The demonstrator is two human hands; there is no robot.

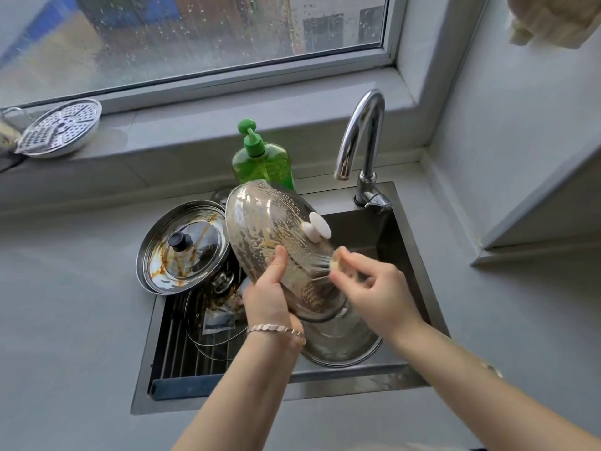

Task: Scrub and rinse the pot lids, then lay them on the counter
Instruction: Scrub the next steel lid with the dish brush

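A glass lid with a white knob is tilted over the sink, smeared with soapy brown streaks. My left hand grips its lower left rim, thumb on the glass. My right hand pinches a small yellowish sponge against the lid's right side; that hand is blurred. A stained steel-rimmed lid with a black knob leans at the sink's left edge. Another dirty glass lid lies on the rack in the sink. A further steel-rimmed lid sits below my hands.
A green soap bottle stands behind the sink beside the chrome faucet. A perforated steamer plate rests on the windowsill at left. Grey counter surrounds the dark sink. A cabinet corner juts in at right.
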